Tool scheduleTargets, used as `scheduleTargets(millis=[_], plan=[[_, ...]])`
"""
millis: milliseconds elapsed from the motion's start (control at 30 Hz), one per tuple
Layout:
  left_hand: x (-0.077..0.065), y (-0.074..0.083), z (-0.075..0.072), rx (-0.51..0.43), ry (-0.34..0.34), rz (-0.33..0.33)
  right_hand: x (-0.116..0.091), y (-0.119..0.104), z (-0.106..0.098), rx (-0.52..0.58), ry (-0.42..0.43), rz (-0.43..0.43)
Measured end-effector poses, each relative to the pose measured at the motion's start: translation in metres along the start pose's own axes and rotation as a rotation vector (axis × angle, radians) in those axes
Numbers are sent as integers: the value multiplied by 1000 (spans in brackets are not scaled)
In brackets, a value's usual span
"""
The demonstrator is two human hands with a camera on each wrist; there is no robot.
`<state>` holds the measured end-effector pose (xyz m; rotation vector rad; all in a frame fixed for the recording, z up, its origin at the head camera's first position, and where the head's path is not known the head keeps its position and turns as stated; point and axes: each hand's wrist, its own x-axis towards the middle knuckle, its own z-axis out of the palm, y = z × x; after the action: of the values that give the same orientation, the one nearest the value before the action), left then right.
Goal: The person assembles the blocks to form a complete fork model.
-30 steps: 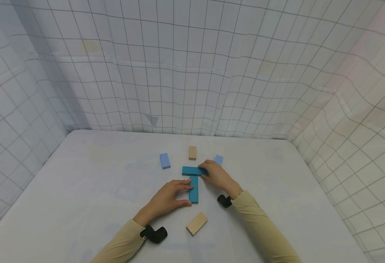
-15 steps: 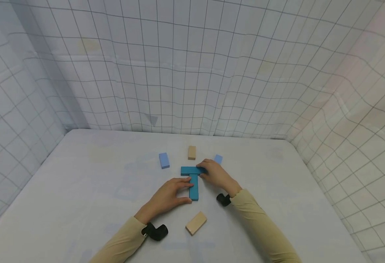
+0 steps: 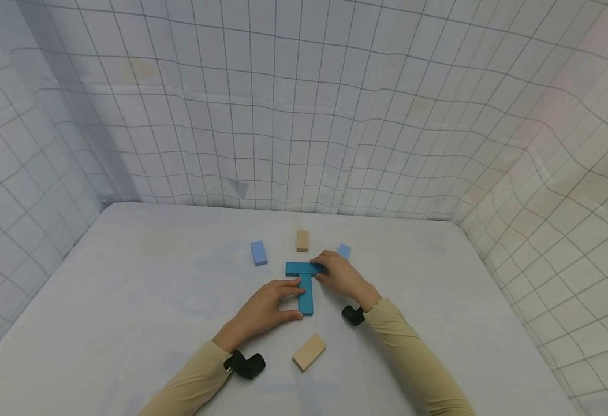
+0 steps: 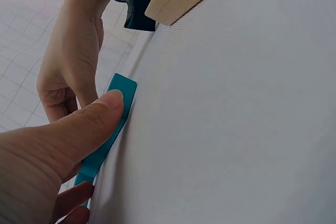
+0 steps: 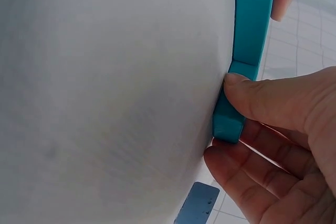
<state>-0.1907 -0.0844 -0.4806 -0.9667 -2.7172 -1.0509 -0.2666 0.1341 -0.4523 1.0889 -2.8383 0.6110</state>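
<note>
Two teal blocks lie on the white table and form a T in the head view. The crosswise teal block touches the far end of the lengthwise teal block. My left hand holds the lengthwise block from its left side, thumb by the near end; the left wrist view shows the thumb on that block. My right hand pinches the right end of the crosswise block between thumb and fingers. From the right wrist, the thumb presses this crosswise block, and the fingers are partly behind it.
Beyond the T stand a blue block at left, a wooden block in the middle and another blue block, partly hidden by the right hand. A second wooden block lies nearer me. Grid-patterned curtains surround the table.
The left hand has slid the lengthwise teal block away from me, closing the small gap to the crosswise block. The right hand has stayed nearly still on its block.
</note>
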Motion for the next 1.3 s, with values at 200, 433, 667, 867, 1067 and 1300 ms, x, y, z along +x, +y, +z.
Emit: scheduleTargets(millis=[200,433,667,867,1067,1300], plan=[[2,-1,-1,17,-4,6,0,-1,-1,-4,0,0],[3,0,-3,35,-3,37,0,-3,-3,-7,-8,14],[4,-2,-5,71,-13,52,1,-4,-3,-10,-18,25],[4,-3,-5,65,-19,65,1,-4,-2,-1,-17,35],[4,-2,-6,121,-22,91,0,-4,-2,3,-14,39],[8,4,-8,130,15,41,-2,-3,-1,7,-11,34]])
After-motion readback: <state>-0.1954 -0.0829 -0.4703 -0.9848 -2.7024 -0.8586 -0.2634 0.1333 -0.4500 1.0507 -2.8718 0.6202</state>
